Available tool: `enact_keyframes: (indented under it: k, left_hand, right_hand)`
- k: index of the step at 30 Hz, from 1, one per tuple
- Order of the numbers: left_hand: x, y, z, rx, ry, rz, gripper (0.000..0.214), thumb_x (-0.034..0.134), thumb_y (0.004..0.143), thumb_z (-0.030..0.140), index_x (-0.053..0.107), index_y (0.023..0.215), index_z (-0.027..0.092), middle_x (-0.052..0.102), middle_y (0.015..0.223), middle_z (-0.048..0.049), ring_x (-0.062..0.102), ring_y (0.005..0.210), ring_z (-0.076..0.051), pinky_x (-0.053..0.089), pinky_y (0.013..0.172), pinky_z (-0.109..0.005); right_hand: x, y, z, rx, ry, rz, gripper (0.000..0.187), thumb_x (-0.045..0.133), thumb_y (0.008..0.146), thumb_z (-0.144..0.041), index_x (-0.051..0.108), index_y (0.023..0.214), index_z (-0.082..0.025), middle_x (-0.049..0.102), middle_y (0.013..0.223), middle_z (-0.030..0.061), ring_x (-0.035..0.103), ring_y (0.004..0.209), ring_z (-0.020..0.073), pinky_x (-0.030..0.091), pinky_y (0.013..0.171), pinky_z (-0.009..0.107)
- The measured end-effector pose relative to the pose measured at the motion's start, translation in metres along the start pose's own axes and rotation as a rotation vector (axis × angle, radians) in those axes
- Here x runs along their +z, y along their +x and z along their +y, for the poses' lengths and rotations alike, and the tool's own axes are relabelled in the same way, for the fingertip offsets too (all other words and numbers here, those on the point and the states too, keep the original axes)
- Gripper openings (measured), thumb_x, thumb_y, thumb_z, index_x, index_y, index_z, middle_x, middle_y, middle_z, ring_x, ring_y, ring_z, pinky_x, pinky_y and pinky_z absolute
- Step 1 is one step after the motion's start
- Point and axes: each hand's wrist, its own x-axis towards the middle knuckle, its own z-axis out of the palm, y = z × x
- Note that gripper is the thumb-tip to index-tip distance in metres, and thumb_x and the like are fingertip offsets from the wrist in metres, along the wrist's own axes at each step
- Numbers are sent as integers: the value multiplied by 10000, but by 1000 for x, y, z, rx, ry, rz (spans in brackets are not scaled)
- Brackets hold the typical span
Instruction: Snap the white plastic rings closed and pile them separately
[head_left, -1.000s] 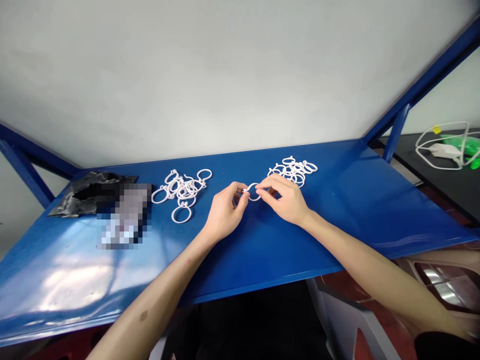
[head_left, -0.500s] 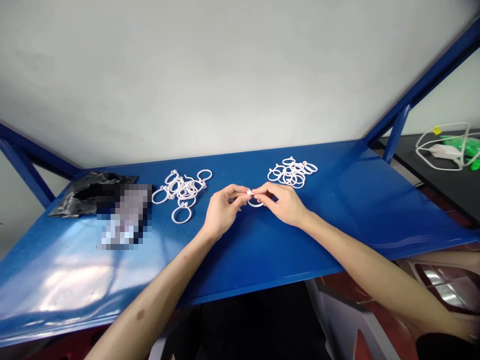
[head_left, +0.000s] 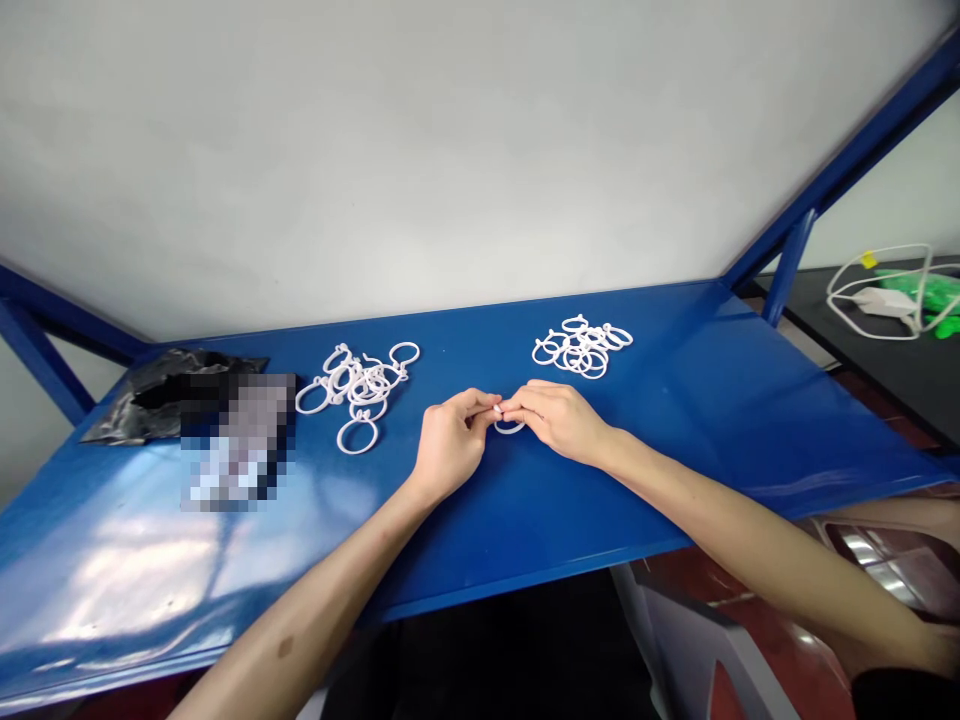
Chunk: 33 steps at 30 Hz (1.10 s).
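Note:
Both my hands meet over the middle of the blue shelf (head_left: 675,450). My left hand (head_left: 450,440) and my right hand (head_left: 559,420) pinch one small white plastic ring (head_left: 510,428) between their fingertips, just above the shelf surface. A pile of several white rings (head_left: 360,385) lies to the left of my left hand. Another pile of white rings (head_left: 581,348) lies behind my right hand, farther back on the shelf.
A crumpled black plastic bag (head_left: 161,395) lies at the shelf's far left, beside a blurred patch. Blue frame posts (head_left: 784,265) rise at the right and left. A grey wall stands behind. At far right a dark table holds white cables (head_left: 877,295) and something green.
My two hands have drawn closer to me and lower with the ring. The ring, held more upright before, now lies flatter and is more covered by my fingers.

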Motion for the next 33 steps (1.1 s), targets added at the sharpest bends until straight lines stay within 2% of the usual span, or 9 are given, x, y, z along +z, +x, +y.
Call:
enact_keyframes:
  k: [5, 8, 10, 12, 14, 18, 24, 30, 33]
  left_hand:
    - [-15, 17, -3, 230, 335, -111, 241, 581, 947, 251, 680, 1167, 250, 776, 1129, -27, 690, 1053, -217, 545, 913, -341]
    - [-33, 29, -10, 237, 659, 98, 414, 567, 967, 396, 603, 1323, 187, 729, 1227, -117, 574, 1220, -317, 456, 1046, -464]
    - [-45, 34, -19, 168, 851, 256, 436, 496, 989, 387, 586, 1354, 165, 620, 1402, -156, 450, 1354, -383, 380, 1091, -544]
    - [-54, 37, -30, 114, 976, 298, 442, 454, 993, 348, 599, 1337, 113, 556, 1460, -194, 390, 1389, -434, 348, 1094, -590]
    - [-59, 39, -40, 83, 1048, 245, 429, 440, 986, 330, 658, 1233, 54, 584, 1399, -245, 400, 1360, -469, 358, 1071, -606]
    - [-57, 41, -46, 114, 1068, 198, 333, 448, 963, 256, 738, 1042, 113, 660, 1284, -212, 443, 1309, -453, 375, 1047, -596]
    - [-46, 38, -29, 239, 890, 190, 248, 496, 961, 244, 735, 995, 191, 707, 1225, -137, 523, 1196, -374, 444, 978, -538]
    - [-34, 27, -15, 335, 660, 48, 194, 494, 985, 224, 679, 1038, 202, 751, 981, -65, 641, 952, -249, 516, 842, -374]
    - [-25, 20, -10, 413, 594, -13, 185, 485, 1012, 232, 640, 1108, 201, 742, 1042, -60, 670, 948, -212, 527, 853, -341]
  right_hand:
    - [-1, 8, -4, 107, -74, -8, 142, 563, 1011, -222, 704, 1009, -233, 771, 1004, 36, 713, 914, 194, 553, 798, 322]
    - [-14, 13, 0, 202, -173, 55, 157, 556, 1022, -271, 707, 994, -241, 756, 1019, 34, 698, 965, 206, 535, 845, 343]
    - [-30, 14, 10, 274, -296, 153, 180, 552, 1023, -301, 714, 975, -235, 727, 1010, 54, 674, 977, 226, 524, 828, 355]
    - [-46, 13, 25, 371, -425, 244, 194, 548, 1018, -310, 720, 980, -229, 689, 1033, 84, 646, 986, 250, 514, 799, 367]
    - [-60, 10, 41, 462, -499, 293, 206, 552, 1009, -325, 726, 973, -222, 669, 1019, 100, 624, 971, 268, 504, 798, 386]
    - [-71, 6, 64, 575, -513, 318, 230, 535, 1001, -317, 735, 976, -206, 685, 976, 106, 589, 931, 276, 478, 825, 410]
    - [-69, 3, 76, 545, -556, 338, 267, 517, 1001, -312, 753, 995, -186, 686, 1013, 136, 550, 1006, 308, 465, 921, 467]
    - [-63, 9, 52, 360, -503, 413, 265, 490, 1017, -275, 744, 1023, -198, 706, 1029, 110, 578, 1018, 293, 489, 941, 471]
    - [-47, 13, 25, 219, -304, 295, 219, 527, 1020, -286, 732, 1053, -216, 723, 1038, 76, 632, 995, 247, 505, 950, 440]
